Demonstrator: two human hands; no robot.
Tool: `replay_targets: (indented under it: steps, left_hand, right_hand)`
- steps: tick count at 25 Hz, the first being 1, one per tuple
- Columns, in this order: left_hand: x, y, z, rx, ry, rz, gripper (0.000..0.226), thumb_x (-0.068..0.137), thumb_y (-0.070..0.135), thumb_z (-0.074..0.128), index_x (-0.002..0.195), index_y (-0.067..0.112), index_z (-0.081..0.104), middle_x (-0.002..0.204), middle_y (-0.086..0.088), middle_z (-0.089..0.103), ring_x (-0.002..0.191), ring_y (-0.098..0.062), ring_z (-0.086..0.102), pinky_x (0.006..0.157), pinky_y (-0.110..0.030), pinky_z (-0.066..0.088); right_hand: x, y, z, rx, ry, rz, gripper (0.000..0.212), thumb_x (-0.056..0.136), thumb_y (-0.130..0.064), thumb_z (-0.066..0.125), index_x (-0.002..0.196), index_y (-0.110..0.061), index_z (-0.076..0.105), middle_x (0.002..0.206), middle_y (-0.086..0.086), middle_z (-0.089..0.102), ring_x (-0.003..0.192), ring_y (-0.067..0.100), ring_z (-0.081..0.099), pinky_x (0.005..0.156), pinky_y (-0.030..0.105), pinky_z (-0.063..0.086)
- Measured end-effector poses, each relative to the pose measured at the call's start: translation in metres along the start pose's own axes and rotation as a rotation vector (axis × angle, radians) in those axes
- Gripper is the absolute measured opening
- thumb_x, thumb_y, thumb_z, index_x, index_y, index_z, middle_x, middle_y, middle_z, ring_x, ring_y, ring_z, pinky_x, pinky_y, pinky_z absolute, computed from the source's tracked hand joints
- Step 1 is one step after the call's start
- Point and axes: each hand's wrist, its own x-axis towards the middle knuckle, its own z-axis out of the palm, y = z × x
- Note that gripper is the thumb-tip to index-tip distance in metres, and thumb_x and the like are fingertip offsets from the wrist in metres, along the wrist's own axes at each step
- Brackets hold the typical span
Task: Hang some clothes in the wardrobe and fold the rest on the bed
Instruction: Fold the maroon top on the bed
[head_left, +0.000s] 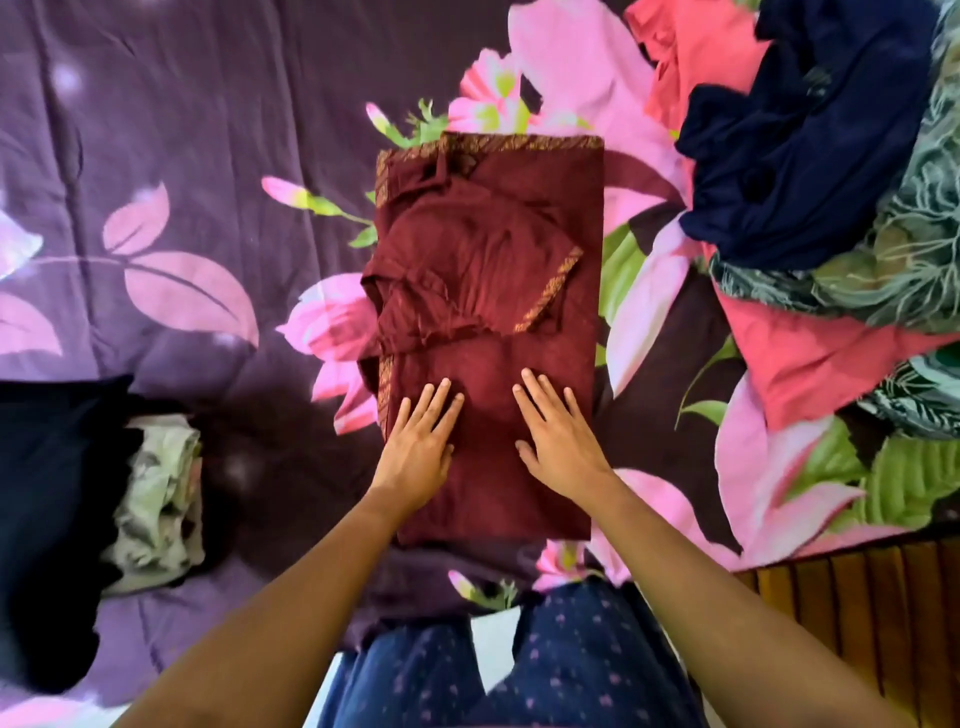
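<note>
A maroon garment with gold-patterned trim (498, 234) lies folded into a long rectangle in the middle of the bed, its sleeves tucked across its upper half. My left hand (421, 441) lies flat on its near part, fingers straight and slightly spread. My right hand (558, 436) presses flat beside it, a little to the right. Neither hand holds anything.
The bed has a purple sheet with pink flowers (182, 171). A heap of unfolded clothes sits at the right: a navy piece (810, 150), a coral piece (800, 364) and a green leaf-print piece (914, 249). Folded dark and pale green-grey clothes (156, 499) lie at the left. A wooden bed edge (857, 623) shows at lower right.
</note>
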Motion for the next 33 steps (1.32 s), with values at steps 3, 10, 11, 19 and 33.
replay_targets:
  steps: [3, 10, 11, 19, 33]
  left_hand:
    - [-0.037, 0.014, 0.005, -0.034, -0.177, -0.032, 0.085, 0.072, 0.014, 0.071, 0.145, 0.005, 0.029, 0.154, -0.014, 0.022, 0.140, -0.035, 0.025, 0.111, -0.056, 0.027]
    - [-0.068, 0.019, 0.021, 0.143, -0.318, -0.024, 0.120, 0.046, 0.032, 0.088, 0.147, 0.014, 0.026, 0.153, -0.013, 0.027, 0.138, -0.032, 0.033, 0.108, -0.049, 0.030]
    - [-0.068, 0.021, 0.021, 0.170, -0.299, -0.022, 0.114, 0.058, 0.024, 0.082, 0.149, 0.016, 0.014, 0.156, -0.012, 0.018, 0.141, -0.031, 0.024, 0.112, -0.047, 0.024]
    - [-0.065, 0.035, 0.017, 0.223, -0.376, -0.057, 0.083, 0.089, 0.001, 0.043, 0.149, 0.015, -0.013, 0.157, -0.011, -0.016, 0.145, -0.029, -0.008, 0.116, -0.049, 0.005]
    - [-0.039, 0.058, -0.070, 0.046, -0.907, -0.066, 0.037, 0.090, 0.001, 0.038, 0.125, -0.003, 0.049, 0.128, -0.022, 0.052, 0.109, -0.035, 0.053, 0.083, -0.036, 0.044]
  right_hand:
    - [-0.036, -0.003, 0.010, -0.037, -0.181, -0.086, 0.093, 0.075, -0.038, 0.073, 0.149, -0.009, 0.023, 0.158, 0.016, 0.004, 0.146, 0.032, 0.009, 0.117, 0.049, 0.013]
    - [-0.058, -0.010, 0.019, -0.239, -0.318, -0.101, 0.131, 0.061, -0.045, 0.082, 0.151, -0.012, -0.008, 0.155, 0.018, -0.021, 0.145, 0.031, -0.012, 0.117, 0.046, 0.001]
    - [-0.058, -0.010, 0.019, -0.267, -0.324, -0.108, 0.130, 0.063, -0.039, 0.082, 0.150, -0.011, -0.010, 0.154, 0.019, -0.022, 0.145, 0.032, -0.012, 0.117, 0.046, 0.001]
    - [-0.065, -0.023, 0.007, -0.240, -0.377, -0.071, 0.086, 0.087, 0.003, 0.052, 0.152, -0.012, -0.002, 0.156, 0.021, -0.015, 0.145, 0.037, -0.006, 0.117, 0.051, 0.006]
    - [-0.043, -0.024, -0.087, -0.084, -1.053, -0.100, 0.048, 0.087, 0.007, 0.040, 0.134, -0.004, 0.044, 0.133, 0.019, 0.048, 0.096, 0.033, 0.057, 0.078, 0.040, 0.052]
